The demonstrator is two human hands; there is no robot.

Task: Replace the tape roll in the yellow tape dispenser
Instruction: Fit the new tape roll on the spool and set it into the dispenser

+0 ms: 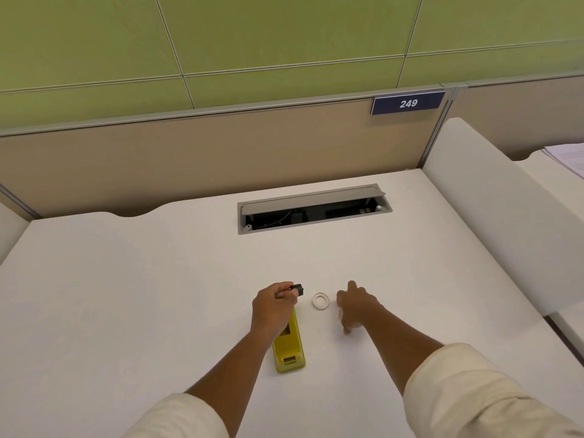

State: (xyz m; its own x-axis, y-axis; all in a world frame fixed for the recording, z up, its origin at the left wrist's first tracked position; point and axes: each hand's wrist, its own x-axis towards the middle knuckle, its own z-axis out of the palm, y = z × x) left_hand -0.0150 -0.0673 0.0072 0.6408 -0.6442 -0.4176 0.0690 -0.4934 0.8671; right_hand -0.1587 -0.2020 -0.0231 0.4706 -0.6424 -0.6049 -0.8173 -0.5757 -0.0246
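The yellow tape dispenser (289,344) lies flat on the white desk (126,295). Its far end is hidden under the left hand (274,303), and its near end points back toward the person. The left hand is just above that far end. Its fingers are curled in and pinch a small black spool (297,289), which sticks out past the fingertips.

A small white tape roll (321,300) lies flat on the desk. It sits between the two hands, just beside the black spool and a little to the right of the dispenser. It does not touch either hand.

The right hand (354,308) is near the roll, on its right side. It is turned palm down with the fingers bent loosely. I cannot tell if it holds something small and clear under it.

Both arms come out of rolled-up cream sleeves (467,390).

Farther back, a grey cable box (313,208) is set into the desk with its lid tipped up. On the tan wall panel behind the desk, a dark blue sign (408,103) says "249" in white numbers.
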